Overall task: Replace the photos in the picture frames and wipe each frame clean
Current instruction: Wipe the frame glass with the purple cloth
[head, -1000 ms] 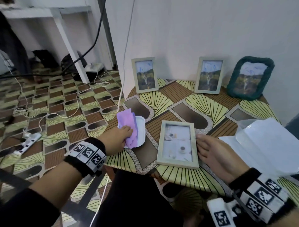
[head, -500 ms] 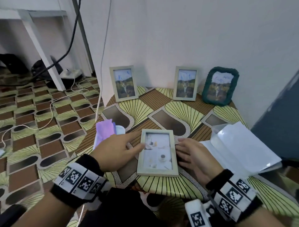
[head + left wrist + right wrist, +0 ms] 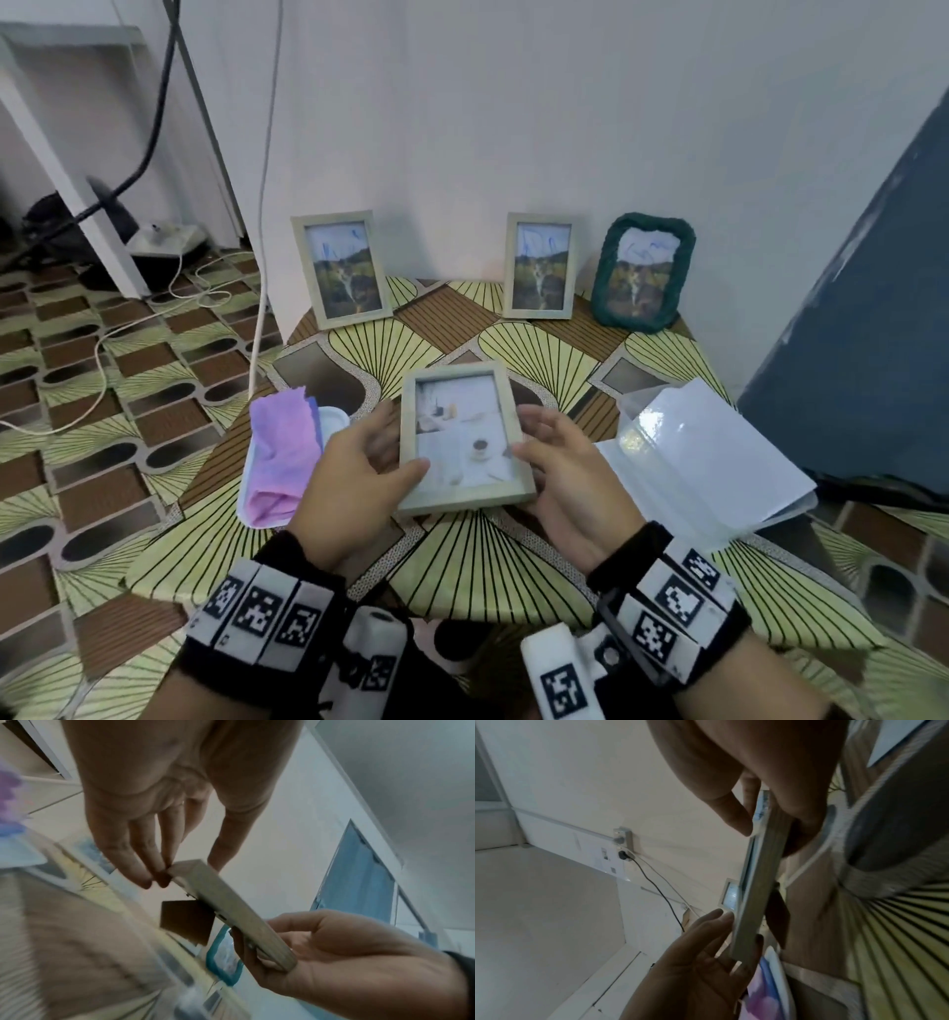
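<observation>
Both hands hold one pale picture frame [image 3: 464, 437] just above the patterned desk [image 3: 513, 570], its photo side up. The left hand [image 3: 359, 478] pinches the frame's left edge, thumb on the front and fingers [image 3: 144, 870] under the back; the right hand [image 3: 570, 483] clamps the right edge the same way (its thumb lies over the front rim). Left of the hands a folded purple cloth [image 3: 282, 457] lies on a white tray [image 3: 334, 419]. At the back of the desk, against the wall, stand two more pale frames [image 3: 341, 270] and a dark green frame [image 3: 642, 272]. An open clear photo album [image 3: 719, 457] lies to the right.
</observation>
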The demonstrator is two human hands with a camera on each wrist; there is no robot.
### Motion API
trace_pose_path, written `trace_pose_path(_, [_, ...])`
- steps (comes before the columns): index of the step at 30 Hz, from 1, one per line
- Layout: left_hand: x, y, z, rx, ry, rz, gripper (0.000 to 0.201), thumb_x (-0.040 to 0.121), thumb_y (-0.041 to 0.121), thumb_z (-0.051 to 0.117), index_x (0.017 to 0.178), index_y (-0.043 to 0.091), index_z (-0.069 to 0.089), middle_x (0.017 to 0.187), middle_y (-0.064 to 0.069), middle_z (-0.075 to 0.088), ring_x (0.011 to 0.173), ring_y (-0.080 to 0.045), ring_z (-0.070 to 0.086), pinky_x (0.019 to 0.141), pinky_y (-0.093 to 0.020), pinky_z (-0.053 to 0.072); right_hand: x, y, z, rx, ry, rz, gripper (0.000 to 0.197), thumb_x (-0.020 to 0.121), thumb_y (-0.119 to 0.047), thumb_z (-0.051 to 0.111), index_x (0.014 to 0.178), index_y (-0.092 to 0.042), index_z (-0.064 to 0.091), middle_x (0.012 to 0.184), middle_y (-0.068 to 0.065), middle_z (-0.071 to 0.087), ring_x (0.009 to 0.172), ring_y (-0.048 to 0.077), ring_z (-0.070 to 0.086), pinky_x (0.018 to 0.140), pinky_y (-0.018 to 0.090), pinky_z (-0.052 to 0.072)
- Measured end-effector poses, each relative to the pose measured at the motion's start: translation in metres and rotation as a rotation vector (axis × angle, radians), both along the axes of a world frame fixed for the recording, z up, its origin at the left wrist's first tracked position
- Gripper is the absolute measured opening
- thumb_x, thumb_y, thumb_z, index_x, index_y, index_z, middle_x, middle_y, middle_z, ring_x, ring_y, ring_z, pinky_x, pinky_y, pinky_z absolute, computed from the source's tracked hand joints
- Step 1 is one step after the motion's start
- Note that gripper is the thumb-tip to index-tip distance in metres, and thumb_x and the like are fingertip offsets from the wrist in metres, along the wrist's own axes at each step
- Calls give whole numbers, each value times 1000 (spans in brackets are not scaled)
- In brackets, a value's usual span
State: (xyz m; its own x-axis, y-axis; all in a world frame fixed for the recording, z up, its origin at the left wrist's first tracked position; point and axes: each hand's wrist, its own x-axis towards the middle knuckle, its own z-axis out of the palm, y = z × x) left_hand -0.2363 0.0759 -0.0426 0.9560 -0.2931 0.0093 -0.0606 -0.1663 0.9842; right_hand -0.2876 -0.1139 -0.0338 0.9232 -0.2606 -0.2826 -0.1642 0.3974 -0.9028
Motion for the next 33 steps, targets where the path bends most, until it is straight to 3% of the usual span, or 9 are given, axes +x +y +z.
trace_pose_path(2, [3,-2,12,-167,15,67,77,78,-13,70,144,13,41,115,12,66,105,-4,67,78,-17,56,6,-2,15,28,-65,-76,35,90,9,53,117,-15,58,120,10,63,105,31,66,82,49,57])
trace_pose_path(7, [11,-4,56,-507,114,56,70,68,-5,73,134,6,54,128,-3,65,100,-15,70,71,-22,58,12,-16,58,192,-85,-81,28,96,-5,54,123,-4,58,103,13,71,90,30,66,56,34,54])
trace_pose_path(11, [19,0,81,-561,213,-53,54,69,2,72,122,-1,61,121,-15,68,98,-21,70,71,-24,59,15,-30,86,260,-28,104,36,96,-8,51,129,6,53,130,25,60,100,40,63,55,35,60])
trace_pose_path(17, [25,0,86,-539,275,-138,41,70,2,70,110,-4,67,111,-20,71,92,-22,72,68,-24,60,22,-39,95,229,47,233,34,95,-6,45,127,6,51,135,28,55,119,45,59,104,56,45])
trace_pose_path(20, [26,-1,78,-530,303,-115,44,71,-3,68,115,-5,63,110,-19,71,89,-23,73,65,-24,59,25,-38,91,195,90,228,32,95,-5,42,125,4,51,134,29,55,116,46,60,111,60,35])
trace_pose_path(24, [29,0,70,-506,311,-82,48,71,-7,69,119,-3,61,106,-17,73,83,-21,73,65,-25,59,28,-38,84,213,110,207,37,92,-4,47,128,3,51,133,27,57,112,42,64,89,47,57])
trace_pose_path(27, [34,4,67,-448,299,-105,57,67,-11,70,122,3,60,90,-10,75,84,-24,73,69,-29,60,34,-40,79,201,120,196,41,91,-5,49,131,1,50,134,24,57,110,40,65,74,47,61])
trace_pose_path(30, [42,5,68,-370,247,-121,66,70,-24,64,127,11,60,116,-8,71,93,-26,72,65,-30,60,46,-40,79,185,87,179,40,93,-6,49,132,-1,50,121,18,56,98,36,61,83,54,57])
trace_pose_path(33, [54,5,73,-205,77,-128,83,72,-28,63,136,25,53,132,9,61,103,-23,68,76,-34,61,61,-34,84,83,-12,122,27,95,0,46,121,-5,53,113,15,63,88,33,60,76,51,55])
